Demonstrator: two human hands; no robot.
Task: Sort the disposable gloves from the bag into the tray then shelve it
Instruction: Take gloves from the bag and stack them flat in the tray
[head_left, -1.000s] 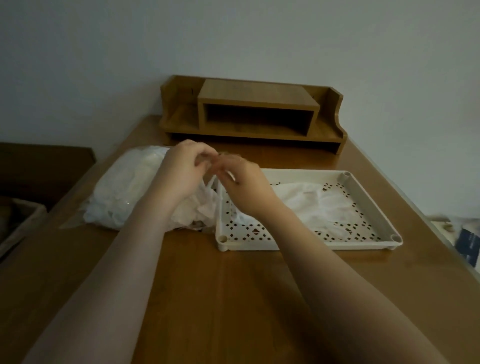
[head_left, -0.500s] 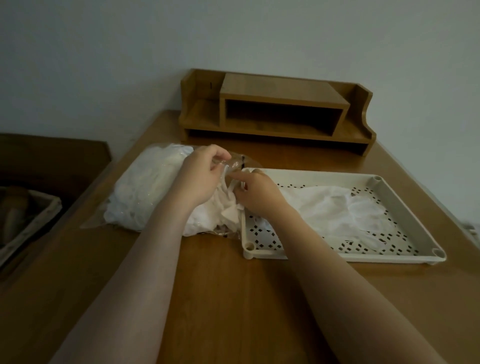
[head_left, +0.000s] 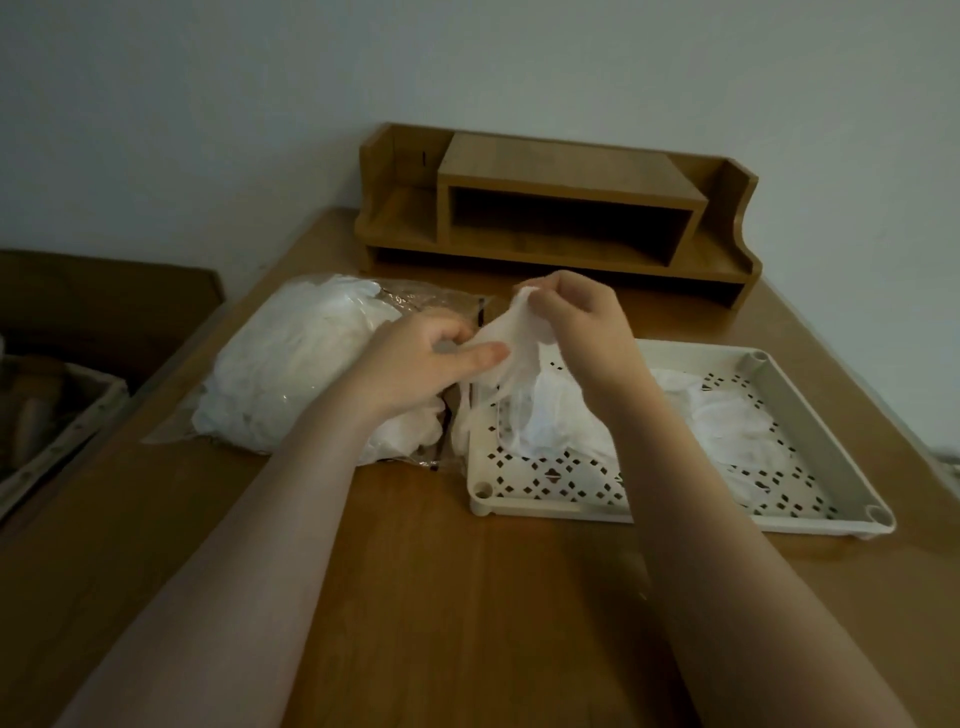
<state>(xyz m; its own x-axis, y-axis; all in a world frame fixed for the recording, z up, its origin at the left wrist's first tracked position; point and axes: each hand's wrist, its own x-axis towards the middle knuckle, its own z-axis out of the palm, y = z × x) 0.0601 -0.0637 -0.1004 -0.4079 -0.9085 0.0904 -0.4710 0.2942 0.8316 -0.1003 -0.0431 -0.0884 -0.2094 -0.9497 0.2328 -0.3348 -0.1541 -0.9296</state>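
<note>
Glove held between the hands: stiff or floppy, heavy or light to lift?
Probably very floppy: the glove droops in folds between the left hand and right hand. Likely light, since fingertip pinches hold it. It may cling, as gloves in the tray lie crumpled together.

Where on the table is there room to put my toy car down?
Bare wood lies along the near edge of the brown wooden table, in front of the clear plastic bag of white gloves and the white perforated tray. A thin strip runs between the tray and the wooden desk shelf. The middle is crowded by bag, tray and both hands.
</note>
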